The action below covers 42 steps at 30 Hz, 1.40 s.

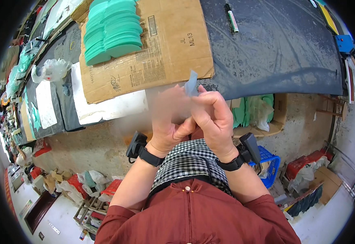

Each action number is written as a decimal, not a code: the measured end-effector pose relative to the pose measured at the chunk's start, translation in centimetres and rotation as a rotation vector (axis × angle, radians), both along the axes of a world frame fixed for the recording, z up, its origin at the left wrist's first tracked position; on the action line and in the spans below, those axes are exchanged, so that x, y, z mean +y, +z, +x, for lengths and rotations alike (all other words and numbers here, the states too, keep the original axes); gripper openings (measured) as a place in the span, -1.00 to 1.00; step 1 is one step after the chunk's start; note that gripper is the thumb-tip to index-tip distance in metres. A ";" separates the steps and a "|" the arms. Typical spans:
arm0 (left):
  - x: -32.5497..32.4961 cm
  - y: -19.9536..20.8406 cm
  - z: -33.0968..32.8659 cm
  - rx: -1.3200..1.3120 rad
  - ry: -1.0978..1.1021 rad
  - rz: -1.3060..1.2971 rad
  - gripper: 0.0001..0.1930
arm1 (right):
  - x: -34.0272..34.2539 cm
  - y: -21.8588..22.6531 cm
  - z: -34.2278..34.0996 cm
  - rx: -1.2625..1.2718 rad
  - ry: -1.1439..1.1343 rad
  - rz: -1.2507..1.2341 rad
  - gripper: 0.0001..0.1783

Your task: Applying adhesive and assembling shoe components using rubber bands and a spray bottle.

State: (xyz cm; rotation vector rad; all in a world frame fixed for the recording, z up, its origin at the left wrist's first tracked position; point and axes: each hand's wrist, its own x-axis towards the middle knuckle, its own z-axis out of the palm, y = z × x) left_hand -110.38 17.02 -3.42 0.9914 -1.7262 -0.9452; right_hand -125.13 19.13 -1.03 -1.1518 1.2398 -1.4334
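My hands meet in front of my body, just off the table's near edge. A small, light-blue strip (191, 83) of thin, sheet-like material stands up between the fingertips. My right hand (215, 116) is closed, with curled fingers and thumb pinched at the strip's lower end. My left hand (167, 126) is beside it on the left, its thumb toward the right hand. A blur covers the left fingers, so their grip is hidden. Beyond the hands, stacked green curved pieces (114, 30) lie on a flattened brown cardboard sheet (173, 44).
The dark-covered table (275, 53) holds a marker pen (232, 19), white paper (82, 97) and a clear plastic bag (55, 70). Beneath it, a cardboard box (280, 112) contains green material. A blue plastic basket (272, 164) stands by my right forearm.
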 end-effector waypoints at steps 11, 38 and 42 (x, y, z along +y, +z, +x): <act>1.5 0.5 -1.4 0.333 0.026 0.260 -0.67 | -0.2 -2.0 0.5 0.070 -0.041 -0.207 -0.84; -0.7 -2.6 -1.0 0.078 0.075 -0.137 -0.46 | -2.3 -2.2 -0.2 -0.530 0.192 0.107 -0.83; -0.6 -2.0 -0.2 -0.002 -0.003 -0.056 -0.41 | -2.5 -2.3 -0.7 -0.564 0.237 0.186 -0.84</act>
